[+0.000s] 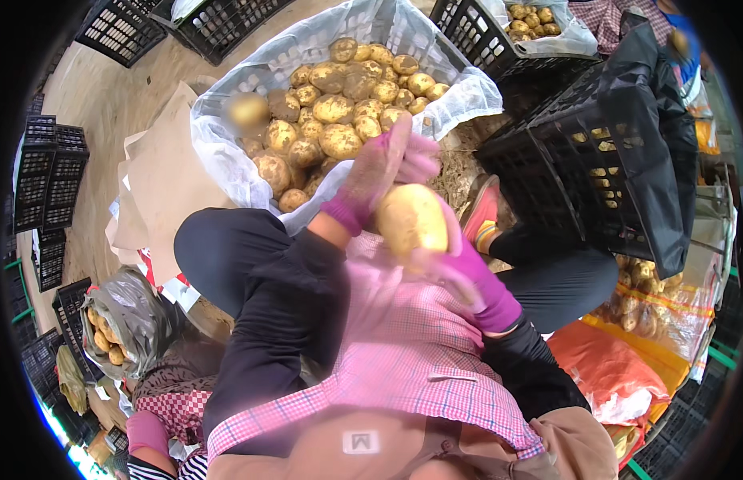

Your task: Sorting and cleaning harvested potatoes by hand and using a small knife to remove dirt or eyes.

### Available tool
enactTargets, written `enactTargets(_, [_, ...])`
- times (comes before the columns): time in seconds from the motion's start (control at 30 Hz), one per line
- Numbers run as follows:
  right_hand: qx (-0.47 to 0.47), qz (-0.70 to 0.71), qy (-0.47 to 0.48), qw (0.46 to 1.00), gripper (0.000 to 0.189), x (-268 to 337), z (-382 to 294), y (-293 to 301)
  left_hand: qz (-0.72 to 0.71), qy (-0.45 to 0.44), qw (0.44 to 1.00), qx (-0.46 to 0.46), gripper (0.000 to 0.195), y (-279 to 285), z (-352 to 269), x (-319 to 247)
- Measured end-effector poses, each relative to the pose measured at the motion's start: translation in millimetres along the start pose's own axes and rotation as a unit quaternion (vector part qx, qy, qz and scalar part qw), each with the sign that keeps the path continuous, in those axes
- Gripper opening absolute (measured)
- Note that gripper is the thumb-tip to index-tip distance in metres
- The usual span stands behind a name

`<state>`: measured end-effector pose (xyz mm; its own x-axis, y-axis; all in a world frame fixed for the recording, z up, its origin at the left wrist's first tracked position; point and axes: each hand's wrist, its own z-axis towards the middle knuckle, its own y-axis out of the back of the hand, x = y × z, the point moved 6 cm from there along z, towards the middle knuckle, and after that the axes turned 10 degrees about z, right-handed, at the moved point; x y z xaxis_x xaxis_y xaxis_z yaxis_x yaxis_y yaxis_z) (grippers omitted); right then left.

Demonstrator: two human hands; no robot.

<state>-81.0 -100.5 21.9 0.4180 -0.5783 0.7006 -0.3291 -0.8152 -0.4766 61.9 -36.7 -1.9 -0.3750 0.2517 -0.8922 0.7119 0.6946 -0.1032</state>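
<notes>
My right hand (461, 270), in a purple and pink glove, grips a large pale-yellow potato (412, 221) in front of my checked apron (401, 342). Just above that potato is my left hand (377, 171), its similar glove soiled brown, with thumb and fingers apart and nothing visible in it. Both hands are somewhat blurred. Beyond them a container lined with white mesh cloth (221, 129) holds many potatoes (335, 108), several caked with soil. At its left side one potato (248, 112) looks strongly blurred; whether it rests or moves I cannot tell.
Brown cardboard sheets (167, 180) lie left of my knee. Black plastic crates (563, 150) stand at right, one draped with black plastic. Lower left, a grey plastic bag (128, 312) holds potatoes, near another person's gloved hand (148, 433). An orange-red bag (611, 360) lies lower right.
</notes>
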Motion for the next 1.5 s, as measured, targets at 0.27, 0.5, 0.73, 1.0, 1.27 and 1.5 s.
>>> enactTargets(0.27, [-0.06, -0.064, 0.255, 0.963, 0.108, 48, 3, 16, 0.288, -0.351, 0.891, 0.005, 0.044, -21, -24, -17])
enactTargets(0.5, [-0.059, -0.197, 0.354, 0.912, 0.107, 55, 8, 11, -0.195, -0.228, 0.949, 0.101, 0.046, -31, -18, -4])
enactTargets(0.73, [-0.041, -0.013, 0.215, 0.976, 0.101, 44, 20, 16, 0.156, -0.284, 0.946, 0.003, 0.05, -18, -19, -6])
enactTargets(1.0, [-0.044, 0.014, 0.174, 0.984, 0.096, 47, 16, 18, 0.098, -0.252, 0.962, -0.043, 0.056, -14, -26, -10])
enactTargets(1.27, [0.071, 0.301, -0.036, 0.95, 0.055, 43, 16, 15, 0.119, -0.354, 0.928, -0.003, 0.051, -9, -22, -29])
enactTargets(1.5, [0.019, 0.153, -0.049, 0.987, 0.066, 56, 7, 21, 0.175, -0.3, 0.938, -0.022, 0.041, -10, -25, -34])
